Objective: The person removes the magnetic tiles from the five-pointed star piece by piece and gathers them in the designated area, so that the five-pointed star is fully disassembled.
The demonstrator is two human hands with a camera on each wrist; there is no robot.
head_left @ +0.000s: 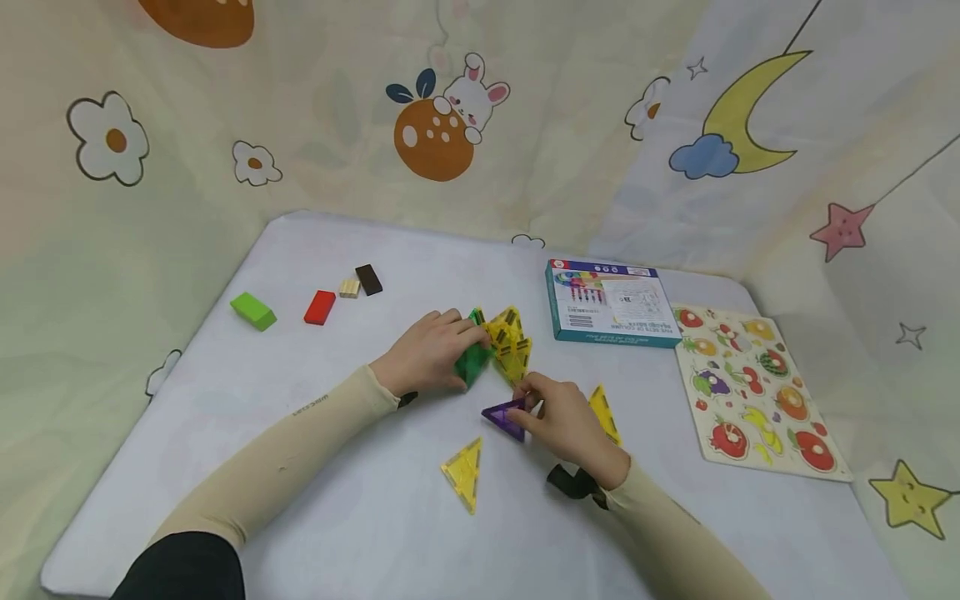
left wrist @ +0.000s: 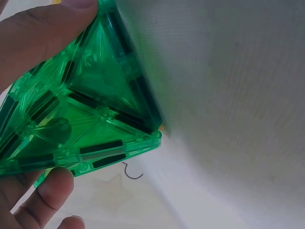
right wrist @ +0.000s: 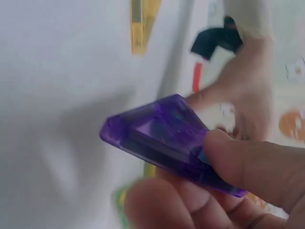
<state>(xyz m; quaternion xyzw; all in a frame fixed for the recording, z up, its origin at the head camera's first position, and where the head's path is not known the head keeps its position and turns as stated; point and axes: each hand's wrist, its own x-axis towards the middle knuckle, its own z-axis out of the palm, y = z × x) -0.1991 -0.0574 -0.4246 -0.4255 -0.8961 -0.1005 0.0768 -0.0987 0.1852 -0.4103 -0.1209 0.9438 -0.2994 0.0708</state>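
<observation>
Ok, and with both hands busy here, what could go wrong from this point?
1. The left hand grips the green tiles close beside the yellow tile cluster, so a nudge might shift that cluster.
2. The right hand pinches the purple triangle between thumb and fingers; it could slip or twist.
3. A loose yellow triangle lies right by that hand and might get knocked.

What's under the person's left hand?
Green translucent tiles, held by the left hand, are partly visible; whatever else lies directly beneath that hand is covered and can't be seen.
</observation>
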